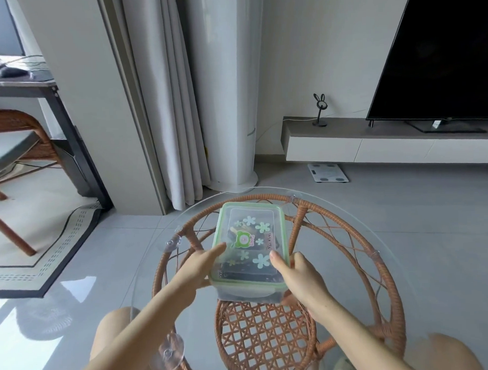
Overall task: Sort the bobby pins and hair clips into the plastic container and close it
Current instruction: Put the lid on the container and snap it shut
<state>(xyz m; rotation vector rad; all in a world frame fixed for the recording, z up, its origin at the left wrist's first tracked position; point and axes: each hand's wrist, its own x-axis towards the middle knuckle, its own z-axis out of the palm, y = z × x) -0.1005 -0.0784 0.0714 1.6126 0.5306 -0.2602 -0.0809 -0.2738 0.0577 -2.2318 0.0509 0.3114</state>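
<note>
A clear plastic container with a green-rimmed lid stands on the round glass table. The lid carries flower stickers and sits on top of the box. Dark hair clips and pins show through the lid and walls. My left hand presses the lid's left edge with straight fingers. My right hand grips the container's near right corner, thumb on the lid and fingers under the side. Whether the lid's side flaps are latched is not visible.
The glass top rests on a woven rattan frame. My knees show below the table at the bottom. On the floor beyond are a white tower unit, curtains, a bathroom scale and a TV bench.
</note>
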